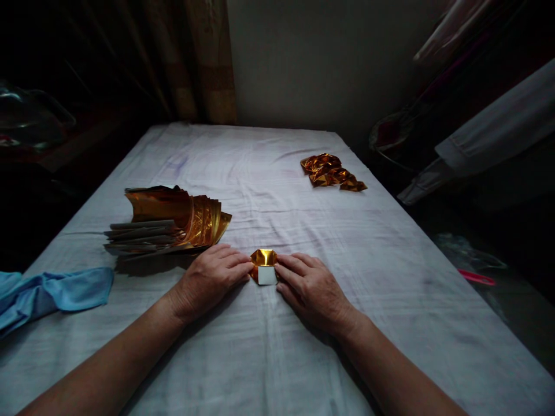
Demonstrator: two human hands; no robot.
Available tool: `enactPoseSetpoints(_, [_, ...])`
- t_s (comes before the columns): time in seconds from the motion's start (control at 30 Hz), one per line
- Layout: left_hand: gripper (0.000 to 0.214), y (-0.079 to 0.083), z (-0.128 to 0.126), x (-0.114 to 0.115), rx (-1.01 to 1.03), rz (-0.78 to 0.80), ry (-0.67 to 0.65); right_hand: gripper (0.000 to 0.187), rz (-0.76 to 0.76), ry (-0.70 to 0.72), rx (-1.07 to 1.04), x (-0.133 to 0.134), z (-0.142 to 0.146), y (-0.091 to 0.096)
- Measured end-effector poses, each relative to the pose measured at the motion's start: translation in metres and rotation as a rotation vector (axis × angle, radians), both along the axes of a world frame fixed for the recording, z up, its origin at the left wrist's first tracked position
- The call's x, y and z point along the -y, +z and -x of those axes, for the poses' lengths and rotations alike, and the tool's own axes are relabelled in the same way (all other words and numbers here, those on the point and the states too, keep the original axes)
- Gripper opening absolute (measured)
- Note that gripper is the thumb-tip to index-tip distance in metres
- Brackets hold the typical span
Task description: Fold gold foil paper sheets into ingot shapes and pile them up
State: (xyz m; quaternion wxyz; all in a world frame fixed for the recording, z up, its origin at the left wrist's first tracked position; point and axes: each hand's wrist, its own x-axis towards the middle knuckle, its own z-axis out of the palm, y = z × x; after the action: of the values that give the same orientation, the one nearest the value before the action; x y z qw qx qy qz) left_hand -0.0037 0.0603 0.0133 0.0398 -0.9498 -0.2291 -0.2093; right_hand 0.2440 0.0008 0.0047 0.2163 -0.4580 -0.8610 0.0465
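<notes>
Between my hands, a small folded piece of gold foil paper (263,257) rests on the white cloth, with a pale square showing on its near side. The fingertips of my left hand (210,280) pinch its left edge. On the opposite edge, the fingers of my right hand (310,289) are closed, with the thumb low at the near corner. A fanned stack of gold foil sheets (203,219) lies just beyond my left hand; some sheets show grey undersides. Several folded gold foil pieces (329,173) sit in a cluster at the far right.
White cloth (277,370) with shallow wrinkles covers the table. A light blue cloth (73,290) lies at the left edge. Past the right edge hang a white sleeve-like cloth (498,124) and, lower, a pink strip (476,278). Behind stand a wall and curtain (208,63).
</notes>
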Motion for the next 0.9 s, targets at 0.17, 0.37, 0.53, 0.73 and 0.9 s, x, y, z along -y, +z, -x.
enactPoseSetpoints(0.17, [0.021, 0.000, -0.002, 0.003, -0.028, -0.037, 0.015, 0.036, -0.010, -0.039, -0.174, -0.003, -0.001, -0.012])
enactPoseSetpoints(0.37, [0.020, 0.000, 0.000, 0.013, -0.021, -0.071, 0.091, 0.018, -0.032, 0.047, -0.206, -0.012, -0.001, -0.012])
enactPoseSetpoints(0.53, [0.020, 0.000, 0.002, 0.021, -0.021, -0.050, 0.185, 0.027, 0.016, 0.276, -0.012, -0.034, -0.004, 0.002])
enactPoseSetpoints(0.73, [0.022, 0.000, 0.001, 0.024, -0.042, -0.074, 0.221, 0.022, -0.061, 0.365, 0.137, -0.048, -0.004, 0.004])
enactPoseSetpoints(0.9, [0.026, 0.000, -0.003, 0.026, -0.018, -0.081, 0.250, 0.018, -0.159, 0.347, 0.121, -0.044, 0.001, -0.001])
